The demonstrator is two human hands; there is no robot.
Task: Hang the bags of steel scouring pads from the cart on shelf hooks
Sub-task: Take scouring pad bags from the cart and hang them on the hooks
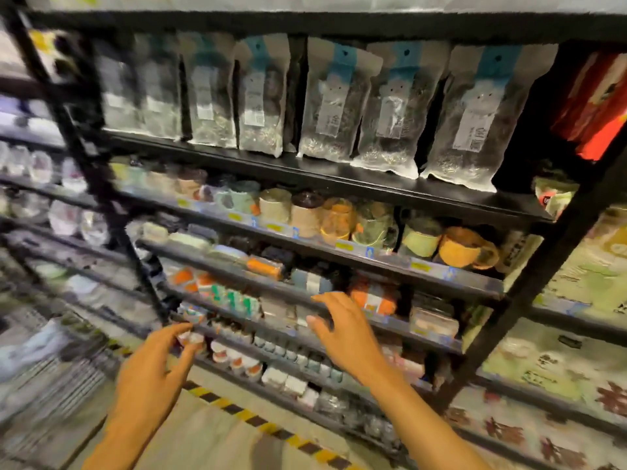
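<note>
Several clear bags of steel scouring pads (pixel 334 103) with blue header strips hang in a row under the top black shelf (pixel 305 23). Both my hands are low in the view, well below the bags, in front of the lower shelves. My left hand (pixel 154 374) has its fingers loosely curled and apart, holding nothing. My right hand (pixel 346 334) is spread, palm down, also without anything in it. The cart itself is hard to make out; only a blurred wire mesh shows at the lower left.
Black shelves below hold mugs (pixel 464 247) and small packaged goods (pixel 371 298). Red packs (pixel 597 100) hang at the upper right. A black upright post (pixel 529 290) divides the bays. Yellow-black tape (pixel 258 424) marks the floor. The wire mesh (pixel 51 378) is blurred.
</note>
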